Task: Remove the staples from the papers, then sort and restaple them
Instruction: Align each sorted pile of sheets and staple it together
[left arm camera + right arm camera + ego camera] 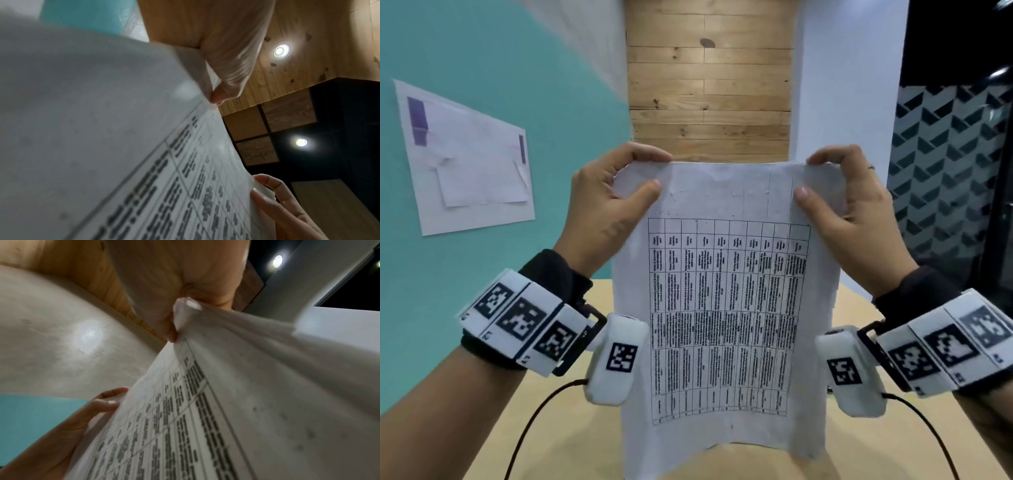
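A sheet of paper [726, 308] printed with a table of small text hangs upright in front of me, above the wooden table [571, 428]. My left hand [650, 174] pinches its top left corner between thumb and fingers. My right hand [810, 176] pinches the top right corner the same way. In the left wrist view the paper [102, 146] fills the lower left, with my left hand [216, 97] at its edge. In the right wrist view the paper [226, 402] runs up to my right hand [174, 331]. No staple or stapler shows.
A white sheet [469, 161] is taped to the teal wall on the left. A wooden panel [709, 78] stands behind the paper, with a patterned dark glass partition [948, 171] on the right. Cables run from both wrist cameras over the table.
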